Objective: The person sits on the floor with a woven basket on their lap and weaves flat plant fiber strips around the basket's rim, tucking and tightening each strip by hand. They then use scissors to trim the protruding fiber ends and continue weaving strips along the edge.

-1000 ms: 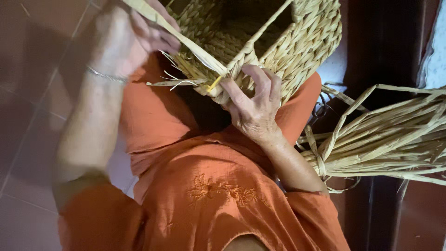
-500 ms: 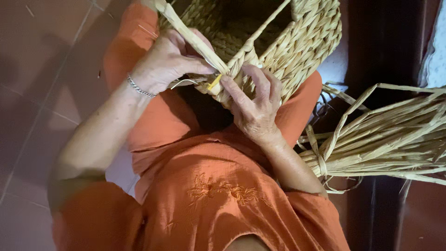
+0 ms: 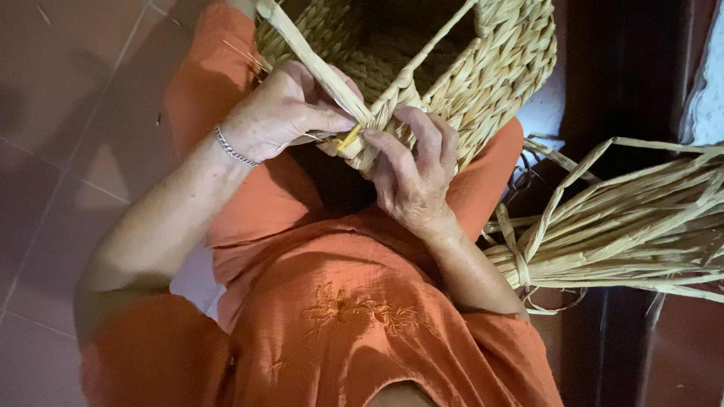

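- Woven basket [image 3: 483, 68] of pale straw-coloured fibre, resting on the lap at the top of the view, over the orange garment [image 3: 332, 301].
- Rim thick and plaited; inside dark, only the woven wall and bottom visible, contents impossible to tell.
- One rim corner turned toward the body, right between the two hands.
- Long flat strand [image 3: 309, 53] of the same fibre, running from the upper left across the basket mouth down to this corner.
- Thinner strand [image 3: 441, 38] crossing the opening diagonally from the upper right down to the same corner.
- Small yellow tool [image 3: 348, 139], thin like a stick, poking out of the weave at the corner, between the two thumbs; only a short piece visible.
- Left hand [image 3: 275, 113] curled, knuckles up, thumb stretched to the right and pressed against the flat strand near the corner; fingers folded together, pinching the strand against the rim.
- Silver chain bracelet [image 3: 232, 148] on the left wrist; left forearm coming up from the lower left.
- Right hand [image 3: 411, 177] with its back to the camera, fingers bent over the rim corner and closed on the plait, thumb tip beside the yellow tool.
- Right forearm coming up from the lower right, elbow near the body.
- Bundle of loose straw strands [image 3: 626, 226] lying to the right, well apart from both hands, tied together at its left end.
- Reddish floor tiles [image 3: 68, 113] on the left, under the knee.
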`<state>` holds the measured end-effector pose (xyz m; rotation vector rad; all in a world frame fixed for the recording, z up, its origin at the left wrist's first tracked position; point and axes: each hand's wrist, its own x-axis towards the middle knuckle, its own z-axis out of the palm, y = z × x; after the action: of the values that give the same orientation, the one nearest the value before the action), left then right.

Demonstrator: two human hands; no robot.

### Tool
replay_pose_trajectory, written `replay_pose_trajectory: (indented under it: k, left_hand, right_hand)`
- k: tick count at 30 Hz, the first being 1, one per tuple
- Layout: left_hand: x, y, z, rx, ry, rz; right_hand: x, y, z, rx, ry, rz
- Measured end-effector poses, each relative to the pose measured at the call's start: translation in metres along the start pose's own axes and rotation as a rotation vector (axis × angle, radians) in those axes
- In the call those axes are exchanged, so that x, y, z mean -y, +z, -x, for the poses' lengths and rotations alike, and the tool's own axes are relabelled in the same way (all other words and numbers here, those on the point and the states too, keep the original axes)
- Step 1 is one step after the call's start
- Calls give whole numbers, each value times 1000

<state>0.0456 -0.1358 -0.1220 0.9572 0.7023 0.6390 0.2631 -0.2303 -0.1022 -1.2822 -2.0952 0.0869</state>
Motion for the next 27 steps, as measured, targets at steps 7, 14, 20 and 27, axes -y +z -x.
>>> replay_pose_trajectory:
  k: [7,14,20,27]
  left_hand:
    - [0,3,2,-34,-28,33]
    - [-2,5,7,-49,-23,49]
    - [7,3,4,-33,77,-33]
    - [11,2,5,-72,40,18]
  right_hand:
    - [3,-2,-12,-61,22,-76]
    - [8,-11,-26,-34,25,-30]
    - [10,-20,-37,-10,-66,51]
    - [-2,-3,-38,-30,-46,-140]
